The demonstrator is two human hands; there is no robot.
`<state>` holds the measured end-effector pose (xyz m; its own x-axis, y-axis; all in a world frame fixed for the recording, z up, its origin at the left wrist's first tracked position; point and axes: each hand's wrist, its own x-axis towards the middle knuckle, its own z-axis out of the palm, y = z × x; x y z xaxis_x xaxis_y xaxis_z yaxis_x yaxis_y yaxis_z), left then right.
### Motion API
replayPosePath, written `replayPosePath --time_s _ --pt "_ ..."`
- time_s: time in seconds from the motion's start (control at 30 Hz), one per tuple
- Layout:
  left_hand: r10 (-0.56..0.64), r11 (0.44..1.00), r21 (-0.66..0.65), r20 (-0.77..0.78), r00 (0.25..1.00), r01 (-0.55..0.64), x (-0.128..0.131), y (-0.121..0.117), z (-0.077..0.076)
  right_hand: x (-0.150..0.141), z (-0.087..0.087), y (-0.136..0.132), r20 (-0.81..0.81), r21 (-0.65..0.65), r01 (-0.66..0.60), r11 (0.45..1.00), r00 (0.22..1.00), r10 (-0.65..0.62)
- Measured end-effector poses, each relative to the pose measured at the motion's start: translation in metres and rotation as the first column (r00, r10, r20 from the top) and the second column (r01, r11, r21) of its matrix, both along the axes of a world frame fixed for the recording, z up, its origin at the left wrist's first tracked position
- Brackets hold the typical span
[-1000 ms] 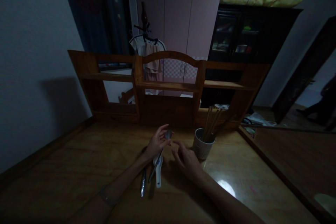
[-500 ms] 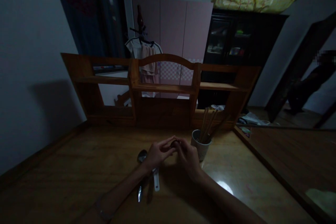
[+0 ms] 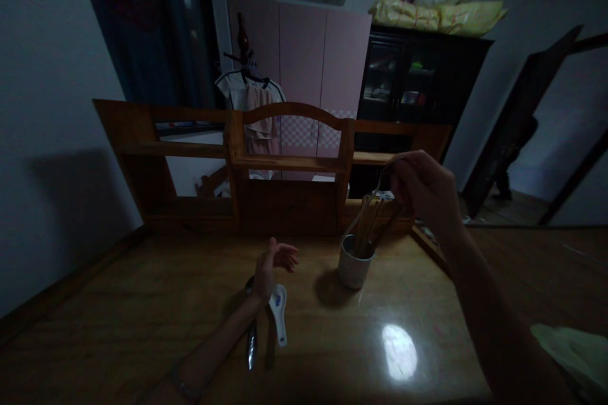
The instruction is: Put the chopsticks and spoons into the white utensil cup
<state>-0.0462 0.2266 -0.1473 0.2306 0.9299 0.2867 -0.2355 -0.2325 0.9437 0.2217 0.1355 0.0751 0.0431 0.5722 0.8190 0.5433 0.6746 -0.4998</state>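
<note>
My right hand (image 3: 422,190) is raised above the white cup (image 3: 354,269) and pinches the top of a metal spoon (image 3: 368,205) whose lower end reaches down into the cup among the wooden chopsticks (image 3: 365,224). My left hand (image 3: 272,264) hovers just over the wooden desk (image 3: 142,316), fingers loosely spread and holding nothing. Below it lie a white ceramic spoon (image 3: 278,310) and a metal spoon (image 3: 250,335), partly covered by my left wrist.
A wooden shelf unit (image 3: 266,164) stands along the back of the desk. Behind it are a pink wardrobe (image 3: 313,63) and a dark cabinet (image 3: 418,76) with bedding on top. A doorway opens at the right. A pale object (image 3: 570,342) lies at the lower right.
My right hand took the metal spoon from my left hand and lifted it up and right over the cup. My left hand let go and opened.
</note>
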Motion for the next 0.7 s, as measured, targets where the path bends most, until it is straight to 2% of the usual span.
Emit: replayPosePath --time_s 0.03,0.1,0.23,0.4,0.5,0.7 --pt "-0.002 1.0 -0.006 -0.002 1.0 0.002 0.0 0.0 -0.001 0.008 0.005 0.006 0.056 -0.006 0.003 1.0 0.998 -0.003" --pt "-0.004 1.0 -0.005 -0.017 1.0 0.003 0.001 -0.002 -0.001 0.018 0.005 0.022 0.171 -0.038 0.014 0.999 0.985 -0.007" --pt "0.004 1.0 0.009 -0.04 0.999 -0.003 0.002 -0.006 0.0 0.025 -0.023 0.051 0.354 -0.149 0.079 0.986 0.935 -0.021" --pt "0.017 1.0 0.02 -0.039 0.999 -0.016 0.004 -0.004 -0.005 0.022 -0.054 0.072 0.527 -0.216 0.161 0.963 0.85 -0.024" --pt "0.027 0.999 0.03 -0.05 0.998 -0.026 0.004 0.0 -0.007 0.02 -0.06 0.079 0.588 -0.249 0.174 0.953 0.809 0.006" --pt "0.057 0.998 0.032 -0.047 0.997 -0.055 0.003 0.002 -0.007 0.02 -0.073 0.085 0.626 -0.32 0.208 0.924 0.779 0.041"
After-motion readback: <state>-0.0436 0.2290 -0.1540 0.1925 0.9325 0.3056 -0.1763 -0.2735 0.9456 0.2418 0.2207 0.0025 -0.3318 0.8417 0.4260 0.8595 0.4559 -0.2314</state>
